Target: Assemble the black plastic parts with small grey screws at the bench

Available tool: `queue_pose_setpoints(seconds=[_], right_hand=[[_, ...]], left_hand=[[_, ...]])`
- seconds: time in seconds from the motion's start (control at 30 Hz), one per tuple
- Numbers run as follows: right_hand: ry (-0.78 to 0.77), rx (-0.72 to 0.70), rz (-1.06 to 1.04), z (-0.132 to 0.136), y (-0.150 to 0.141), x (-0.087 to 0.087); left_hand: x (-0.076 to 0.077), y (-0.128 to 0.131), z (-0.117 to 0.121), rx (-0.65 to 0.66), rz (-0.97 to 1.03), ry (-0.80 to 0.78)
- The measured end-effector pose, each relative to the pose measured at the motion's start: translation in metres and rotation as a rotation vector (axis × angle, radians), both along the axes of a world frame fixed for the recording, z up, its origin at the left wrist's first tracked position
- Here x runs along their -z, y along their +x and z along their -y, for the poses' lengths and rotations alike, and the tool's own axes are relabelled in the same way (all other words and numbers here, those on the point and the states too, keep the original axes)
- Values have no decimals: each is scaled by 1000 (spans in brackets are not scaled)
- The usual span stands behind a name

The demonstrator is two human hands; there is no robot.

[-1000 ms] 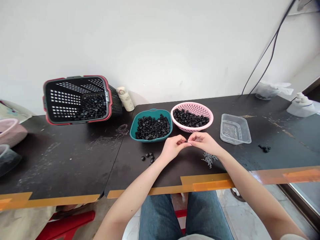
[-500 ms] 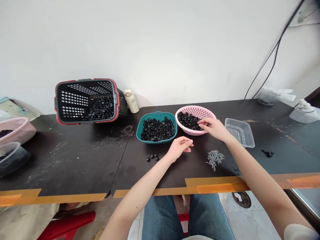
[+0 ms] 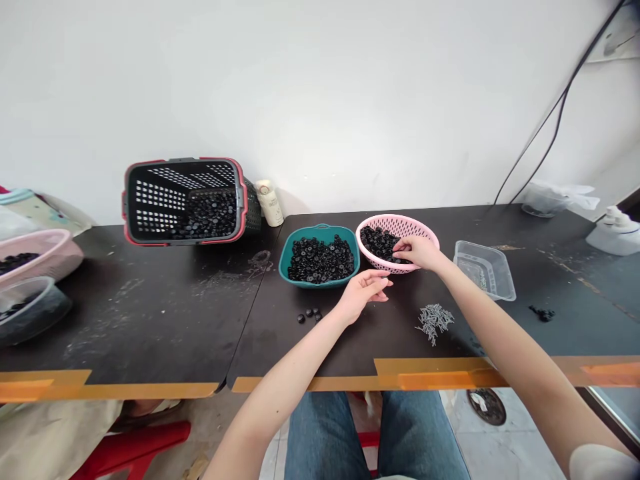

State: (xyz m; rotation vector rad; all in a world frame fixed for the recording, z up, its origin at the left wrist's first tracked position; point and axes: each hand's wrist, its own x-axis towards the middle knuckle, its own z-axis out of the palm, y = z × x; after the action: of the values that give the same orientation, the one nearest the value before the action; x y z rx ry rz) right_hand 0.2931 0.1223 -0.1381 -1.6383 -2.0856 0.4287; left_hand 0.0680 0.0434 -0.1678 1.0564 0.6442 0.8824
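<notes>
In a pink colander (image 3: pixel 400 225), the right hand (image 3: pixel 417 252) sits among black discs (image 3: pixel 377 243), grip unclear.

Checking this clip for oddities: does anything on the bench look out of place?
The red-rimmed black plastic basket lies tipped on its side against the wall, its black pieces heaped inside. A few loose black discs also sit on the tabletop, outside the teal bowl.

"Where's the right hand (image 3: pixel 419 252)?"

"Down in the pink colander (image 3: pixel 400 221), its fingers (image 3: pixel 403 248) among the black discs (image 3: pixel 377 243)."

"And the left hand (image 3: pixel 363 294)?"

"Just beside the teal bowl (image 3: pixel 320 227), above the worktop (image 3: pixel 150 320), fingers curled. I can't tell whether it's holding anything."

"What else is close?"

"A few loose discs (image 3: pixel 309 315) lie near the left hand. Screws (image 3: pixel 434 323) sit in a small heap near a clear tray (image 3: pixel 484 270)."
</notes>
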Motion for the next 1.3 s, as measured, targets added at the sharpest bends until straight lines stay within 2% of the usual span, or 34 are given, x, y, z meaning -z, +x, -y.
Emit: queue_pose_setpoints(seconds=[0.07,0.13,0.2,0.27,0.4,0.53,0.67,0.93,1.3], right_hand=[[113,52,-206,7,-3,-3],[144,108,-508,19,-8,-7],[69,113,-841,34,-17,-9],[-51,38,-1090,51,-27,-9],[-274,-98,-1334,75,-48,3],[-417,-141,-1505,83,-63,16],[-448,-99,-1571,85,-68,23],[-461,-167,-1552,88,-68,22],[-400,-127,-1468,88,-68,22]], left_hand=[[-1,0,1,-8,22,12],[-2,1,2,-37,48,32],[-3,2,3,-102,65,81],[-3,3,4,-189,54,164],[-3,3,8,-359,-77,374],[-5,1,12,-520,-255,586],[-8,0,17,-597,-338,728],[-8,0,17,-659,-404,838],[-7,-3,16,-669,-527,1017]])
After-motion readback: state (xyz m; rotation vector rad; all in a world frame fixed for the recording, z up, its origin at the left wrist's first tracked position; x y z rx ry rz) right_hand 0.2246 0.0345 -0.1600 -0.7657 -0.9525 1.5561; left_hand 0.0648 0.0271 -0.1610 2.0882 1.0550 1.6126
